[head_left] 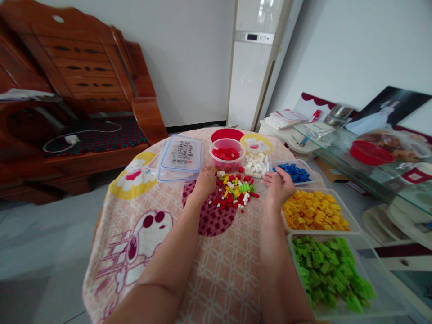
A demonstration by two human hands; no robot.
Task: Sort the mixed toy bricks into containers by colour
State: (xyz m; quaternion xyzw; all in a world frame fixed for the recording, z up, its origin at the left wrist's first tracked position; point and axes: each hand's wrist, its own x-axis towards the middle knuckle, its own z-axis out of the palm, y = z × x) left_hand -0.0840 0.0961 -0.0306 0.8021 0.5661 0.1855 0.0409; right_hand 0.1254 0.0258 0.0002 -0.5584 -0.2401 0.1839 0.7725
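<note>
My left hand [205, 182] is at the left edge of a mixed pile of small toy bricks [232, 191] in red, white, yellow and green. Its fingers are curled together, and whatever they hold is hidden. On the pile's other side, my right hand [279, 185] has its fingers apart, close to a heap of white bricks [255, 165]; I see nothing held in it. Red bricks [225, 154] fill a round clear tub behind the pile. Blue bricks [294, 173] lie in a tray just beyond my right hand.
Yellow bricks [313, 210] and green bricks [332, 270] fill clear trays along the right side. Stacked clear lids [181, 155] lie at the left, near a red round lid [227, 134]. A patterned cloth [232, 279] covers the table. A glass shelf [357, 157] stands at the right.
</note>
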